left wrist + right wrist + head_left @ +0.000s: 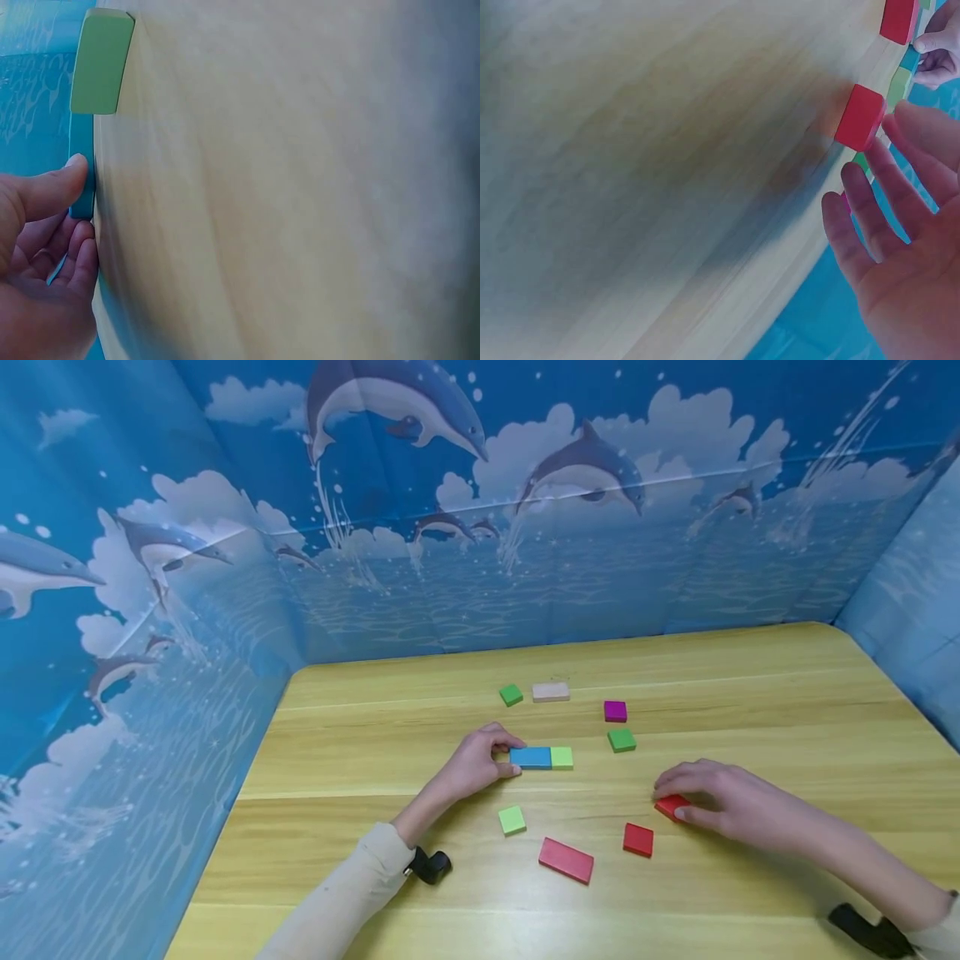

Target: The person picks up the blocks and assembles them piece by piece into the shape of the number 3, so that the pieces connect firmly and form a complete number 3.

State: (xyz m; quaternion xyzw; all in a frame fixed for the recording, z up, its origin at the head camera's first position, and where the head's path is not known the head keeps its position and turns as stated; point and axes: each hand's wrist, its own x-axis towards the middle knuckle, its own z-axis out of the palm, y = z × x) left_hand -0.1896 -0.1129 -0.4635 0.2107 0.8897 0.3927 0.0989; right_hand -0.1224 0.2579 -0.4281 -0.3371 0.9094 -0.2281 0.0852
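Blue rectangular block [531,758], if twisted by the pinching left hand [480,762], could skew the lime square [562,758] just beyond; right hand [722,795] pinches red block [667,807].

Right hand [716,795] partly covers red block [667,807]; left hand [478,763] hides a bit of blue block [531,758]; right sleeve [939,938] cut off.

Got a flat blue rectangular block [530,759], pinched at its left end by the left hand [480,762] and butted right up against a lime green square [562,758] at the other. Also got a small red block [669,807], kinda skewed, pinched by the right hand [716,797], well apart from that blue-green pair.
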